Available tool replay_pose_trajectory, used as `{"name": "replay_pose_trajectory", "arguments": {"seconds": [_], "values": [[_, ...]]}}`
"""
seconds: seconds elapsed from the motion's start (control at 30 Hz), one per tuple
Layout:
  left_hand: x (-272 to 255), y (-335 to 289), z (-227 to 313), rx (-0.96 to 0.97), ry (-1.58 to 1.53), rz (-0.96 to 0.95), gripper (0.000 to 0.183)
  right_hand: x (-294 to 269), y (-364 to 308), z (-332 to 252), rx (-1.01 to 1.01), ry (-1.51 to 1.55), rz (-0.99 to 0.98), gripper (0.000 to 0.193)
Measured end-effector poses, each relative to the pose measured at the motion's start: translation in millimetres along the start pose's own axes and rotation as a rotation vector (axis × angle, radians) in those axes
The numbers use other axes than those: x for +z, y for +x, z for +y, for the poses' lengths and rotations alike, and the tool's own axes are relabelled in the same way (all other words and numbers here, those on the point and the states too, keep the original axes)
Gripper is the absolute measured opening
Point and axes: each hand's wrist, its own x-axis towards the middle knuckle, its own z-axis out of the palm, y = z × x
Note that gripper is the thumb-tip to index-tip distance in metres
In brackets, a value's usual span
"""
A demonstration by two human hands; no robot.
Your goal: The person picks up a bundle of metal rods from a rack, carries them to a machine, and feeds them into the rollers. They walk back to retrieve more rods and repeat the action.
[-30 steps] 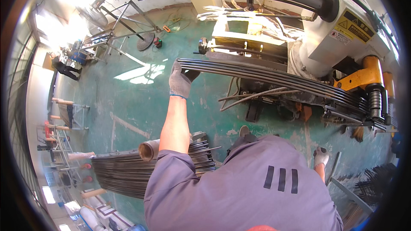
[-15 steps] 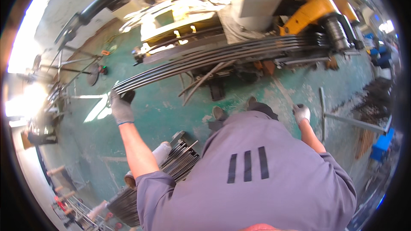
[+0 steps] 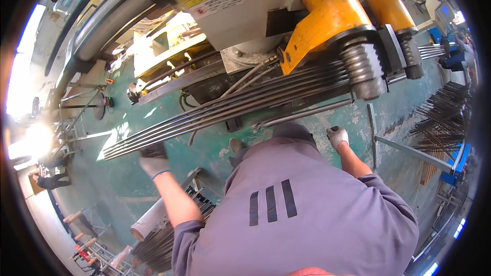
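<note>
Several long metal rods (image 3: 204,114) lie side by side, running from the machine at the right to free ends at the left. My left hand (image 3: 155,162), in a pale glove with dark fingers, is right at the rods' near side, a little in from their left ends. Motion smears its fingers, so I cannot tell whether they grip the rods. My right hand (image 3: 337,137), gloved too, hangs beside my body with curled fingers and no thing visible in it. Above the rods stand two orange machine housings (image 3: 335,7) with ribbed metal shafts (image 3: 362,69).
A metal stand (image 3: 409,149) rises at the right, with a pile of dark rods (image 3: 444,117) beyond it. By my left forearm lie a pale roll (image 3: 148,220) and a rod bundle (image 3: 161,243). A thick tubular arm (image 3: 105,28) crosses the upper left.
My view has come nearer to the machine. My left hand, formerly at the rods' left ends, is now farther in along them. My right hand remains low beside my body.
</note>
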Motion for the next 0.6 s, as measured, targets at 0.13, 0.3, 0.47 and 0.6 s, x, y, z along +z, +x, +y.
{"name": "replay_pose_trajectory", "arguments": {"seconds": [0.13, 0.3, 0.47, 0.6], "values": [[139.1, -33.0, 69.5, 0.549, 1.187, -0.306, 0.044, -28.3, 95.6, 27.7, -0.083, -0.261, -0.127, 0.039], [205.7, -72.0, 121.1, 0.42, 0.575, -0.344, 0.044, -39.6, 166.4, 37.5, -0.589, -0.496, 0.071, 0.041], [204.3, -70.7, 102.3, -0.023, -0.404, -0.43, 0.043, -34.9, 140.4, 25.2, -0.446, -0.105, -0.056, 0.034], [200.9, -67.3, 84.2, -0.548, -1.062, -0.467, 0.046, -36.2, 65.1, 15.7, -0.186, 0.139, -0.027, 0.03]]}}
